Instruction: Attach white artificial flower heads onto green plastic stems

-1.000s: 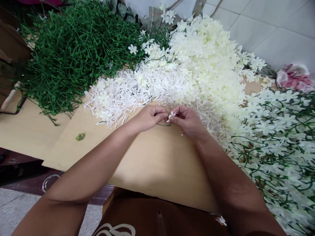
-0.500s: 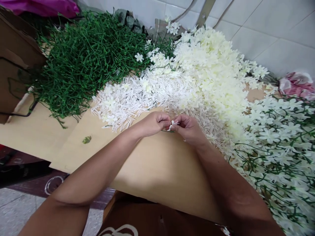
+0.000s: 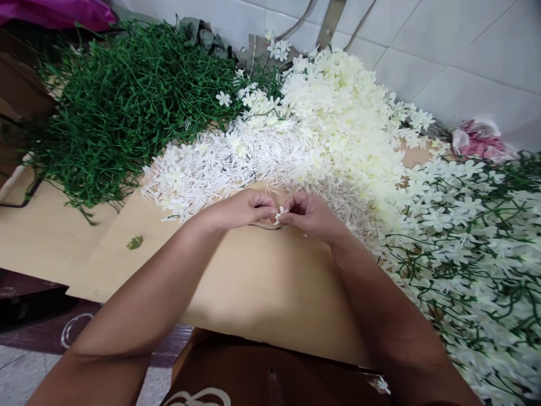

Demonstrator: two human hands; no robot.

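My left hand (image 3: 252,210) and my right hand (image 3: 311,215) meet over the cardboard, fingertips pinched close together. Between them shows a small white artificial flower (image 3: 279,215), gripped by both sets of fingers. A thin green stem (image 3: 266,227) runs just below my left fingertips; how it joins the flower is hidden. Right behind the hands lies a heap of thin white stamen pieces (image 3: 270,152). Cream-white loose petals (image 3: 350,118) are piled behind and to the right of it.
Green plastic stems (image 3: 139,101) form a big heap at back left, beside a cardboard box (image 3: 21,96). Assembled white flowers on green stems (image 3: 477,265) spread along the right. A small greenish scrap (image 3: 134,242) lies on the cardboard sheet (image 3: 253,282). Behind rises a tiled wall (image 3: 465,51).
The whole view has shifted, so everything sits a little further left. Both hands stay pinched on the small flower, with its white petals now slightly more turned into view.
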